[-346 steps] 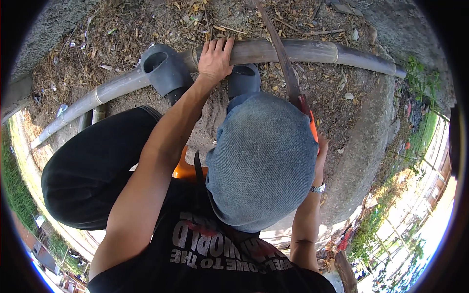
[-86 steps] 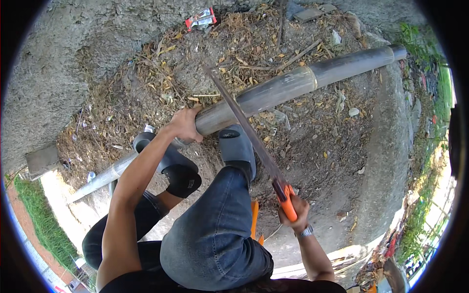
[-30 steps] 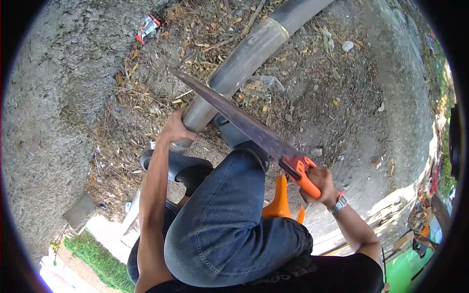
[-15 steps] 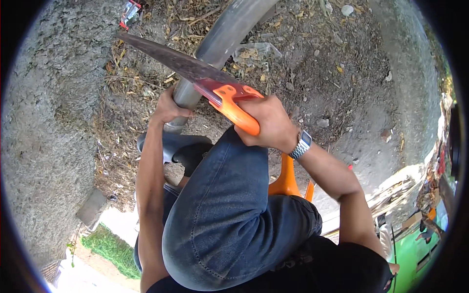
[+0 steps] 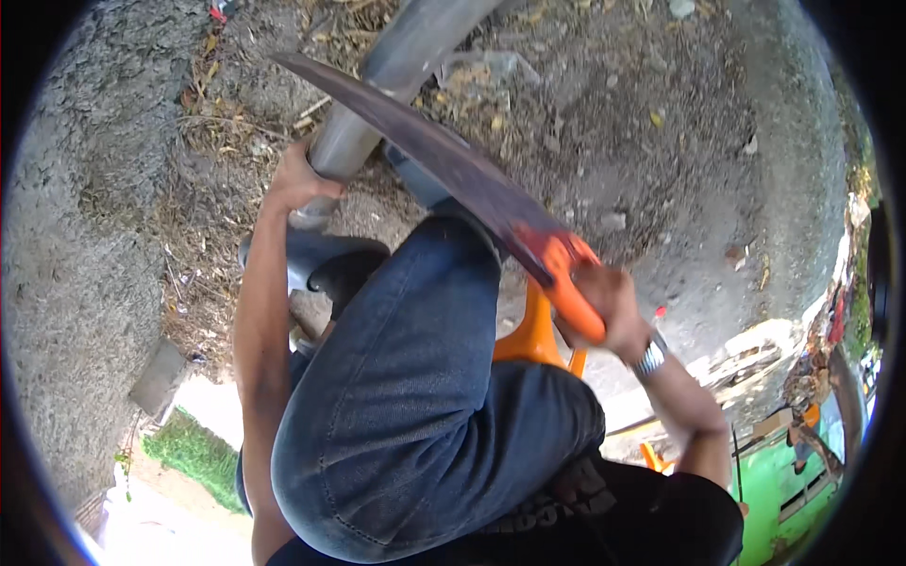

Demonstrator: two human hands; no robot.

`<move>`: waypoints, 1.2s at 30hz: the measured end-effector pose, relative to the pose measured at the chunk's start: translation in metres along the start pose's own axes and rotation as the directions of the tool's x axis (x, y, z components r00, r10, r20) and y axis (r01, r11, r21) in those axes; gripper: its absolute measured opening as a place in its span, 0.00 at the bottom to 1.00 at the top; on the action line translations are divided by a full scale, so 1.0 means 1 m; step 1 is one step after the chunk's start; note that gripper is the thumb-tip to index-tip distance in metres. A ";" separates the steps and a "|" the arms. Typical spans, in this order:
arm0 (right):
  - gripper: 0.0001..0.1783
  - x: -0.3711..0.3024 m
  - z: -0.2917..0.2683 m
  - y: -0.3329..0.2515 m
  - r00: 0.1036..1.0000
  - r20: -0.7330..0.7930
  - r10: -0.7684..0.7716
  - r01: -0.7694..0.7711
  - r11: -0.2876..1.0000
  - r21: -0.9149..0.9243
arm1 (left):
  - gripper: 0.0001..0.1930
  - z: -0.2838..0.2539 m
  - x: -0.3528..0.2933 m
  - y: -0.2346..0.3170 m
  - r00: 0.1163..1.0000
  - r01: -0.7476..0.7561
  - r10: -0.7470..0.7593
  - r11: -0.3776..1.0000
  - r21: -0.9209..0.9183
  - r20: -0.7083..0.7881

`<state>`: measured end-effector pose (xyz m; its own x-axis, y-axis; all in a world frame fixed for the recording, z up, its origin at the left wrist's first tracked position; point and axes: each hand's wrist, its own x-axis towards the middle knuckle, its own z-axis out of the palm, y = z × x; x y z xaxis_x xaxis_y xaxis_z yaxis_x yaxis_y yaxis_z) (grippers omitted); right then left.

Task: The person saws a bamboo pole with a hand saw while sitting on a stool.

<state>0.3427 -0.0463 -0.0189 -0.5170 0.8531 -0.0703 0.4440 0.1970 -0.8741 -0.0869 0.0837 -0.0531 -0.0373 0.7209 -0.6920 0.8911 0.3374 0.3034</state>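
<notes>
Fingers of the left hand (image 5: 297, 179) wrap round the grey pole (image 5: 415, 47), and those of the right hand (image 5: 613, 304) curl about the orange handle (image 5: 574, 302) of a saw (image 5: 429, 146). The pole slants from the top edge down to the left hand, and the dark blade crosses it just beyond that grip; whether the teeth sit in a groove, I cannot tell.

If they fail to bite, the blade could skid along the rounded surface into the left hand. A slack hold could let the pole roll, and a twisted stroke could jam or bend the long blade. The blue jeans (image 5: 377, 406) over the raised knee lie close to the handle end, so a slip could catch them; a dark shoe (image 5: 408, 179) is near the blade too.

Beside the jeans shows an orange plastic piece (image 5: 530, 338). Around lies dirt (image 5: 576, 160) with dry leaves, flanked by a rough grey wall (image 5: 85, 236) at left. Farther out are grass (image 5: 193, 453) and a bright green surface (image 5: 769, 481).
</notes>
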 end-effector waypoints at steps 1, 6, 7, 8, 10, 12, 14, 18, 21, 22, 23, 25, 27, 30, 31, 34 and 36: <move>0.10 0.009 -0.002 0.016 0.998 0.004 -0.055 0.055 0.998 -0.018 | 0.50 0.001 0.002 -0.022 0.992 -0.114 0.108 0.990 -0.078 -0.067; 0.09 0.089 0.041 0.011 0.986 -0.076 -0.148 0.157 0.980 0.123 | 0.51 0.022 0.024 -0.015 0.987 -0.140 0.138 0.990 -0.019 -0.076; 0.09 0.092 0.048 0.005 0.987 -0.076 -0.143 0.153 0.979 0.137 | 0.50 0.014 0.020 -0.025 0.996 -0.094 0.094 0.994 -0.055 -0.010; 0.10 0.093 0.044 0.000 0.983 -0.134 -0.125 0.150 0.969 0.197 | 0.50 0.009 0.010 -0.028 0.998 -0.030 0.035 0.995 -0.100 0.047; 0.10 0.067 0.027 -0.016 0.991 -0.119 -0.056 0.073 0.986 0.149 | 0.50 0.008 -0.001 -0.031 0.991 -0.002 0.006 1.000 -0.030 0.133; 0.10 -0.022 0.017 0.007 0.997 0.007 -0.075 0.075 0.997 -0.036 | 0.56 0.003 0.010 -0.033 0.995 -0.059 0.068 0.992 -0.115 0.079; 0.14 -0.048 -0.002 0.043 0.991 0.016 -0.129 0.130 0.988 -0.085 | 0.56 0.003 0.032 -0.047 0.976 -0.063 0.109 0.970 -0.236 0.188; 0.13 -0.040 0.049 0.060 0.952 0.252 -0.175 0.199 0.977 -0.073 | 0.59 0.015 0.046 -0.055 0.977 -0.063 0.112 0.964 -0.257 0.181; 0.13 -0.055 0.067 0.046 0.979 -0.055 -0.199 0.200 0.980 0.018 | 0.57 0.018 0.024 -0.065 0.993 -0.079 0.102 0.956 -0.282 0.065; 0.14 -0.053 0.052 0.036 0.966 -0.149 -0.210 0.215 0.976 0.022 | 0.57 0.017 0.020 -0.049 0.994 -0.061 0.084 0.955 -0.290 0.068; 0.14 -0.067 0.031 0.030 0.992 -0.073 -0.100 0.106 0.991 0.080 | 0.58 0.012 0.015 -0.027 0.990 -0.025 0.060 0.966 -0.259 0.129; 0.10 -0.062 -0.004 0.013 0.995 -0.087 -0.038 0.056 0.975 0.215 | 0.57 0.007 0.020 -0.030 0.993 -0.047 0.061 0.990 -0.134 0.099; 0.07 -0.043 -0.058 -0.011 0.995 -0.045 0.089 -0.075 0.964 0.256 | 0.57 0.017 0.016 -0.038 0.991 -0.132 0.130 0.986 -0.103 -0.033; 0.07 -0.031 -0.156 -0.068 0.985 -0.115 0.129 -0.120 0.989 0.083 | 0.55 0.031 -0.022 -0.024 0.973 -0.089 0.100 0.994 0.061 -0.208; 0.08 -0.042 -0.167 -0.070 0.976 -0.195 0.094 -0.105 0.993 -0.045 | 0.54 0.036 -0.030 -0.018 0.954 -0.113 0.130 0.991 0.077 -0.268; 0.15 -0.094 -0.157 -0.057 0.911 -0.411 -0.037 -0.097 0.949 -0.300 | 0.50 0.014 -0.062 -0.004 0.910 -0.163 0.195 0.980 0.117 -0.367; 0.14 -0.122 -0.123 -0.039 0.859 -0.507 -0.073 -0.136 0.922 -0.363 | 0.44 -0.023 -0.093 -0.008 0.755 -0.279 0.226 0.960 0.009 -0.616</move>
<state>0.4783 -0.0985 0.0824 -0.1056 0.9632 0.2470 0.7451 0.2411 -0.6219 -0.1009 0.0277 0.0238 -0.1053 0.9931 -0.0508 0.8703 0.1168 0.4786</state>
